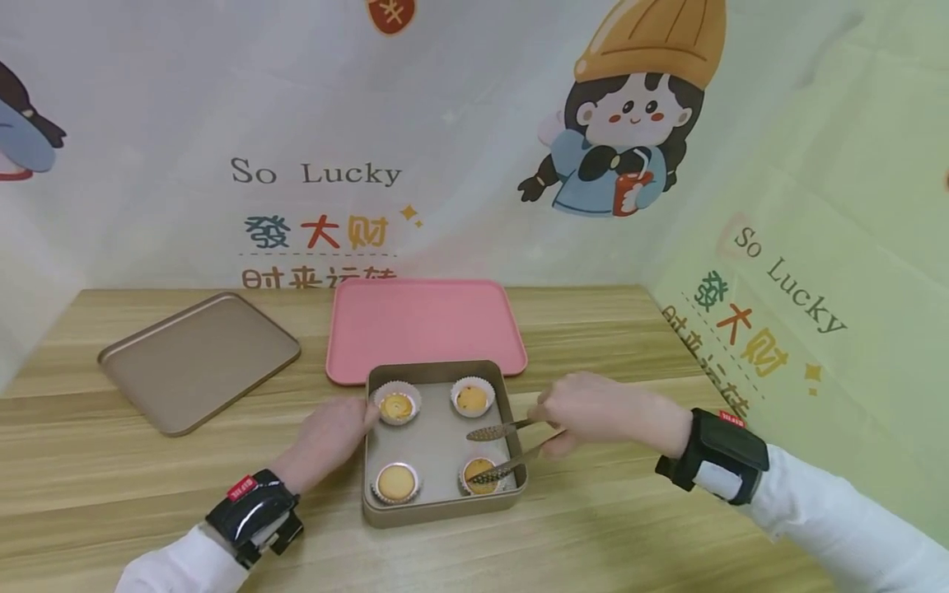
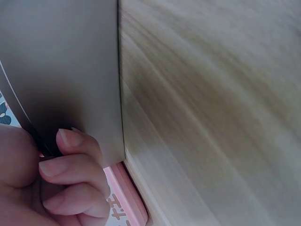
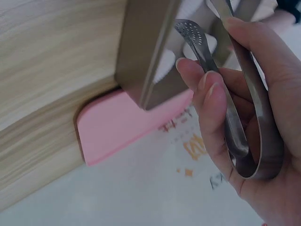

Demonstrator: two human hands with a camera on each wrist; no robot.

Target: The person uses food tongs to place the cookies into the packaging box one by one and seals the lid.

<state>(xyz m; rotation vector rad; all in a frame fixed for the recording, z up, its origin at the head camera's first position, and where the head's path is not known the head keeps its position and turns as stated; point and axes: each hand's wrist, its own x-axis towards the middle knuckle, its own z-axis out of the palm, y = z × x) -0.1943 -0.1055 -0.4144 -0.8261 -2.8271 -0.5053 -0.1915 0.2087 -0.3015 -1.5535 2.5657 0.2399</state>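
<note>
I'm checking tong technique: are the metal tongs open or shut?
Open: in the head view, the metal tongs show their two tips spread apart, a gap between them.

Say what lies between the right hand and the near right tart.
In the head view, the metal tongs reach from the right hand over the right rim of the pan; one tip overlaps the tart, though contact is unclear.

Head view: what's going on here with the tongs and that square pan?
A person's right hand holds metal tongs, spread apart, one tip over the front-right tart; contact is hard to tell. The left hand grips the left rim of the square pan. Four tarts in paper cups sit inside it, one near each corner. A pink tray lies behind, a brown tray to the left.
</note>
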